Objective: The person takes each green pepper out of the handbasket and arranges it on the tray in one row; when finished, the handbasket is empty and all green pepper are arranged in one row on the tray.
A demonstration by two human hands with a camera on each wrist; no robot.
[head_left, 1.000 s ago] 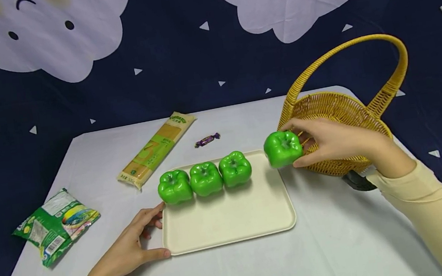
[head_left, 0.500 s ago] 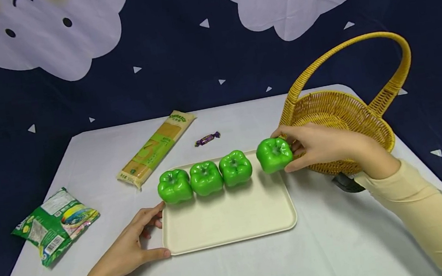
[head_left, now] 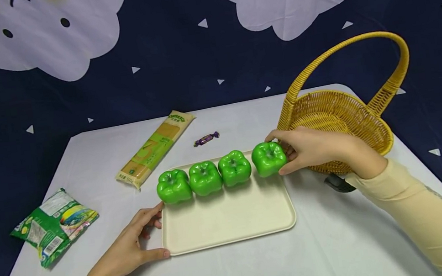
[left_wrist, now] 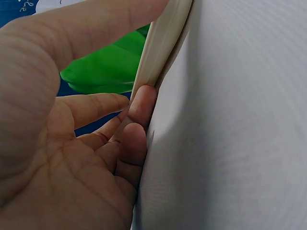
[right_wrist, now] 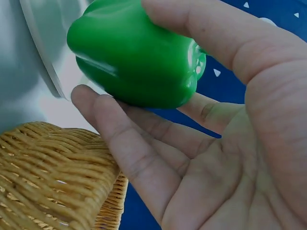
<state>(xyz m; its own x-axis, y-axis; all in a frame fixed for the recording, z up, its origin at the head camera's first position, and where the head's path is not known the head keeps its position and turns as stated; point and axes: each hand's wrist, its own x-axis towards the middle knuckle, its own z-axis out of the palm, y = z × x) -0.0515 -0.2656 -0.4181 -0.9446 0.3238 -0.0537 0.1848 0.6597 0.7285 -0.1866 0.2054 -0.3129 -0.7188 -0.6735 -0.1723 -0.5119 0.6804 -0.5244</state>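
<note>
My right hand (head_left: 316,148) pinches a green bell pepper (head_left: 268,159) between thumb and fingers over the back right corner of a cream tray (head_left: 231,219). Whether this pepper touches the tray, I cannot tell. In the right wrist view the thumb lies across the pepper (right_wrist: 129,57), with fingers beneath it. Three more green bell peppers (head_left: 205,178) stand in a row along the tray's back edge. My left hand (head_left: 125,251) touches the tray's left edge, its thumb at the front corner and index finger farther back. The left wrist view shows fingertips against the tray rim (left_wrist: 160,43).
A yellow wicker basket (head_left: 369,131) with a tall handle stands right of the tray, beneath and behind my right hand. Behind the tray lie a noodle packet (head_left: 156,149) and a purple wrapped candy (head_left: 206,139). A green bag (head_left: 55,226) lies at the far left.
My right hand has carried the pepper left and slightly down, from beside the basket to over the tray's back right corner, close to the row. The left hand has stayed at the tray edge.
</note>
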